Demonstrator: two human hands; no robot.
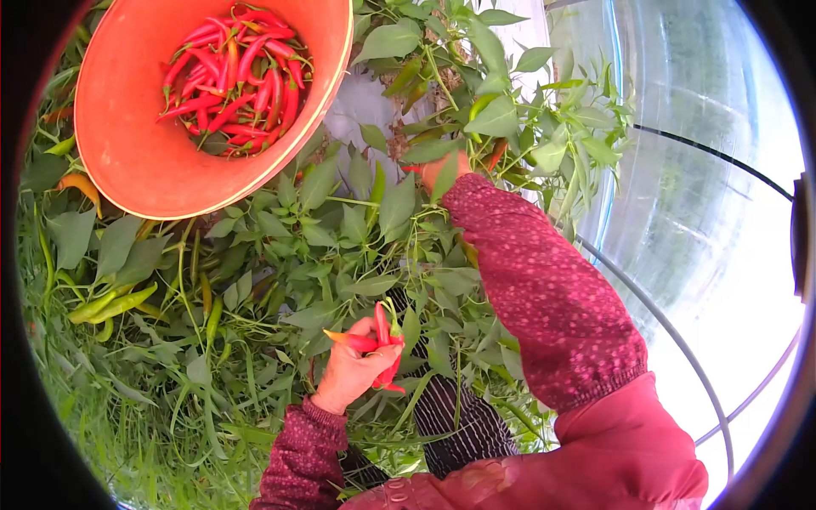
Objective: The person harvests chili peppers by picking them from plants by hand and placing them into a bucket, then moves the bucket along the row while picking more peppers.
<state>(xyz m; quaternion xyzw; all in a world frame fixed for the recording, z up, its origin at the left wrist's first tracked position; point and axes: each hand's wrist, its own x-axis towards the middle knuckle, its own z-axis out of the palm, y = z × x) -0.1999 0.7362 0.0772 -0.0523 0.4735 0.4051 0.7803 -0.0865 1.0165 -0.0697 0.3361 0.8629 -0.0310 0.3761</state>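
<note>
My left hand (pixel 353 371) is closed around several red chili peppers (pixel 384 340), which stick out between the thumb and fingers. One of them has an orange tip, and a green stem shows at the top. Farther up, my right hand (pixel 445 172) reaches in among the leaves of a pepper plant (pixel 497 119). A leaf covers part of it and its fingers are hidden. Just left of that hand a bit of a red chili pepper (pixel 410 169) shows; whether it is held I cannot tell.
A large orange-red bucket (pixel 119 110) at the upper left holds a heap of red chilies (pixel 242 81). Green chilies (pixel 115 304) hang low on the left, above tall grass (pixel 144 425). Clear plastic sheeting (pixel 688 212) with curved hoops lines the right side.
</note>
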